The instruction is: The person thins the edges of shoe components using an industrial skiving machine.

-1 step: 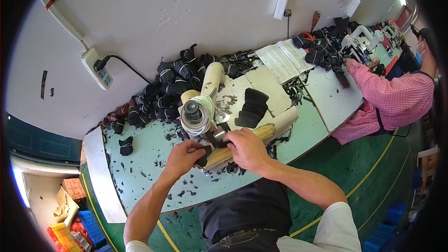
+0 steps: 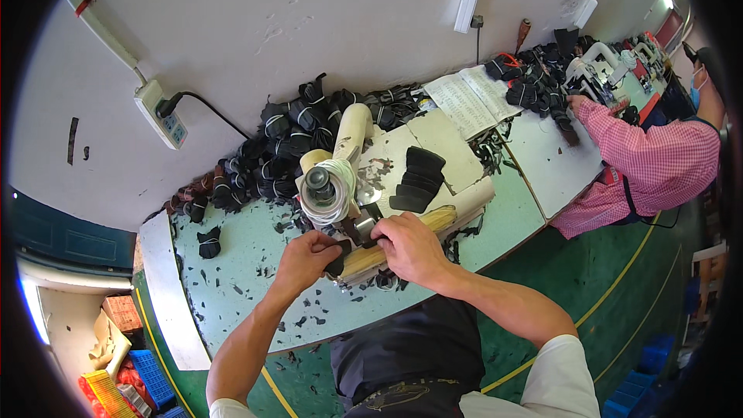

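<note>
My left hand [image 2: 311, 259] pinches a small dark, flat piece [image 2: 337, 260] between thumb and fingers, at the left end of a padded yellowish bar along the front of a cream bench machine [image 2: 354, 131]. Close beside the machine's working head, my right hand [image 2: 414, 249] has its fingers bent together. A bit of black material [image 2: 373, 240] shows under its fingertips; whether it belongs to the left hand's piece I cannot tell. A fanned stack of black pieces [image 2: 419, 179] lies on the machine's flat bed, behind my right hand.
Tied black bundles [image 2: 290, 128] are heaped against the wall, and one small bundle [image 2: 209, 242] lies apart on the left. Dark scraps litter the pale green table [image 2: 255, 306]. Papers [image 2: 472, 99] lie behind. At right, a person in a pink checked top [image 2: 650, 159] works by another machine.
</note>
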Motion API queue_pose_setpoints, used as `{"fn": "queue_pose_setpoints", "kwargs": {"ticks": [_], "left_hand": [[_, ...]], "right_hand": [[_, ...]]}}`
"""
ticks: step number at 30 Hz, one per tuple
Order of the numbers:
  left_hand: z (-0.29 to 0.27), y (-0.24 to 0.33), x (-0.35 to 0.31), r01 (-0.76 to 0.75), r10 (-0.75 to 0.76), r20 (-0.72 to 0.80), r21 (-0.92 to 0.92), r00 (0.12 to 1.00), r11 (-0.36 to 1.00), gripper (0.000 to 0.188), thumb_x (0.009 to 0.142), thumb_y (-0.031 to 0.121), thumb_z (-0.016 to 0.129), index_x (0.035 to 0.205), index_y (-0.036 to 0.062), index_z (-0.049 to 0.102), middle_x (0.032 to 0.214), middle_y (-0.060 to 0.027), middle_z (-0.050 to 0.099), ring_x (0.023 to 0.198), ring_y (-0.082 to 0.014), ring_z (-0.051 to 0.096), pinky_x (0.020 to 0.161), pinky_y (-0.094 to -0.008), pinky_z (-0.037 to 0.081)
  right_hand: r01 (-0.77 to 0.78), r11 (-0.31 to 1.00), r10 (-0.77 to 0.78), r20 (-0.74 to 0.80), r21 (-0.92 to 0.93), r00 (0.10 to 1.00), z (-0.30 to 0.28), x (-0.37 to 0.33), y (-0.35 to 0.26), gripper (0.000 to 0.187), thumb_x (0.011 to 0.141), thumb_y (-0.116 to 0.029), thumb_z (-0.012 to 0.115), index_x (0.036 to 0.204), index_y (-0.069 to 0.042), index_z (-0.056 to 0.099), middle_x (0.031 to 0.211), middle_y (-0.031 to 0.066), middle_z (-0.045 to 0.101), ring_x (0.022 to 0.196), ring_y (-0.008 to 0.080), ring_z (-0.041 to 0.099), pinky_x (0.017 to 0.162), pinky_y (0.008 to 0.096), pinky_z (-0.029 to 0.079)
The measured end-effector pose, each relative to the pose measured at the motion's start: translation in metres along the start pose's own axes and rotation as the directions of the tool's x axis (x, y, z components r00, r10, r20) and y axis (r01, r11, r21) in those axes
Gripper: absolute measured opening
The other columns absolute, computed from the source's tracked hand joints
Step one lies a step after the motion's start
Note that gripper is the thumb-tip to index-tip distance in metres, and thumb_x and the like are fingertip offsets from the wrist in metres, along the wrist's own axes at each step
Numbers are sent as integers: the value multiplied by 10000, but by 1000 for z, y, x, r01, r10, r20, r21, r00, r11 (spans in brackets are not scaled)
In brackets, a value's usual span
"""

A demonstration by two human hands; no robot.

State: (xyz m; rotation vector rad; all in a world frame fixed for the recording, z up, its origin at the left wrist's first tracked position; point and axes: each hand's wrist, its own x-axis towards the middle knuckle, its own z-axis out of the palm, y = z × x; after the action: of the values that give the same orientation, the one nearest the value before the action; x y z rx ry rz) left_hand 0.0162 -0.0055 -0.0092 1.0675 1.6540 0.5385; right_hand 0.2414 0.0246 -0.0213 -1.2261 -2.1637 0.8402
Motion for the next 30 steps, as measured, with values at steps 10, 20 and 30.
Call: {"fn": "queue_pose_setpoints", "kwargs": {"ticks": [10, 20, 30], "left_hand": [[0, -9, -3, -64, 102, 125, -274, 987, 960, 217, 894, 116, 693, 1062, -15, 653, 795, -54, 705, 591, -81, 573, 509, -237, 443], [18, 1, 9, -63, 63, -85, 7, 994, 998, 235, 873, 120, 721, 1058, -4, 647, 872, -86, 724, 709, -116, 648, 632, -267, 522], [-6, -14, -11, 10, 12, 116, -189, 993, 982, 324, 874, 71, 682, 1177, -42, 664, 967, -104, 730, 739, -139, 670, 678, -272, 548]], "right_hand": [[18, 997, -22, -55, -78, 998, 7, 1, -8, 170, 805, -15, 657, 971, -45, 645, 904, 125, 634, 927, 336, 579, 809, 437, 478], [30, 999, -27, -57, 44, 998, 9, 0, 0, 189, 804, -17, 658, 990, -48, 644, 928, 111, 621, 914, 329, 580, 791, 443, 480], [61, 983, -68, -36, -171, 997, 3, -4, 2, 184, 804, -29, 654, 986, -53, 638, 885, 98, 619, 872, 312, 585, 770, 435, 494]]}}
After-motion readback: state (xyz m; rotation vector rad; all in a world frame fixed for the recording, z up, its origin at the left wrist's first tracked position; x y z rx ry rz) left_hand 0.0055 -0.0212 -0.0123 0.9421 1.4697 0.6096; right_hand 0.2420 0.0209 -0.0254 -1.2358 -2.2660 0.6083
